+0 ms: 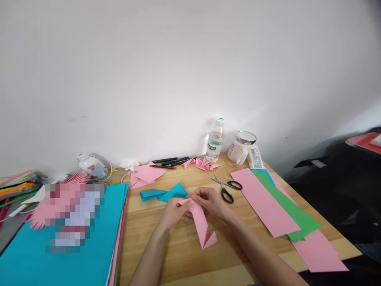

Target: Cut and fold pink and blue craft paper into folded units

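Observation:
Between my hands is a folded strip of pink paper (200, 222), its lower end bent up into a pointed flap above the wooden table (145, 238). My left hand (174, 214) pinches the upper left corner of the strip, with some fingers hidden beneath it. At the top edge, my right hand (208, 200) closes thumb and fingers on the same paper. Just beyond my left hand lies a folded blue paper piece (172, 193). Black-handled scissors (226, 186) rest with blades partly apart to the right of my right hand.
Pink and green paper strips (264, 202) lie on the right. A water bottle (215, 141) and a white mug (239, 149) stand by the wall. Behind my hands are folded pink pieces (204, 164) and black pens (171, 161). Blue sheets (98, 238) cover the left.

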`<state>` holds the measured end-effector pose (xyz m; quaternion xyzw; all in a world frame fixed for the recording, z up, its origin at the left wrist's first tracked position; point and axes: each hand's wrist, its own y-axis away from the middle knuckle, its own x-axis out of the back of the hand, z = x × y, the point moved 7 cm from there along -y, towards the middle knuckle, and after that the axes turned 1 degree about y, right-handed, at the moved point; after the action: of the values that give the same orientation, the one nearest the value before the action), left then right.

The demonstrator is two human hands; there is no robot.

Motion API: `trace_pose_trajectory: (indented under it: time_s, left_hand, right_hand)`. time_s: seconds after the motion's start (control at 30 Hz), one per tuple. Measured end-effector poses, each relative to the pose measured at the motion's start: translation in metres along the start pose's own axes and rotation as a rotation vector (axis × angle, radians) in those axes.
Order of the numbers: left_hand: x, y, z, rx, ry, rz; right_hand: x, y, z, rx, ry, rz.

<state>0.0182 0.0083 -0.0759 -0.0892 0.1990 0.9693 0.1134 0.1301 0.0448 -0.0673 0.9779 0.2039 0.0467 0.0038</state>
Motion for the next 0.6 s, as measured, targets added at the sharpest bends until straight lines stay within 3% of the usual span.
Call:
trace_pose_trajectory:
  time_s: [0.17,0.47,0.6]
  left_hand:
    - [0.0,0.002,-0.001,0.015,0.012,0.024]
    - [0.001,0.002,0.0,0.022,0.026,0.047]
    - [0.001,0.002,0.003,0.007,0.035,0.073]
  right_hand:
    - [-0.005,0.0,0.003,-0.044,-0.175,-0.031]
    - [-0.004,-0.002,0.024,-0.152,-0.316,0.066]
    - [-0.009,0.001,0.024,-0.205,-0.36,0.016]
